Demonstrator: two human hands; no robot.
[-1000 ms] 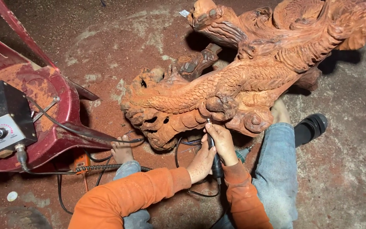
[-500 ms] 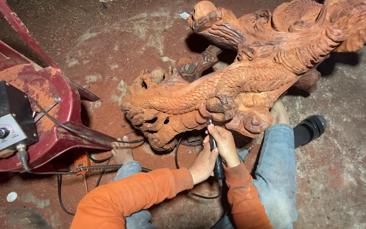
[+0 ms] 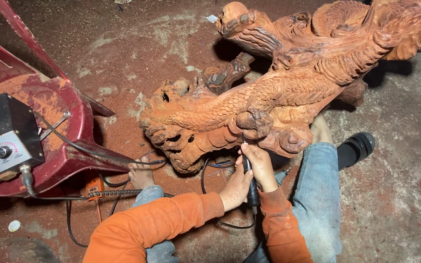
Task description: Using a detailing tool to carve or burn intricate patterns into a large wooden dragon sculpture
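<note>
Red-dusted concrete floor (image 3: 395, 204), head view: carved wooden dragon (image 3: 288, 97) lies lengthwise upper-right to centre. Right hand (image 3: 258, 165) is wrapped around black rotary handpiece (image 3: 250, 182), near-vertical, tip touching the carving's lower edge directly above; left hand (image 3: 235, 187) cups alongside, bracing it.

1 carving (image 3: 288, 102), 1 chair (image 3: 49, 122), 2 hands (image 3: 257, 165)
</note>
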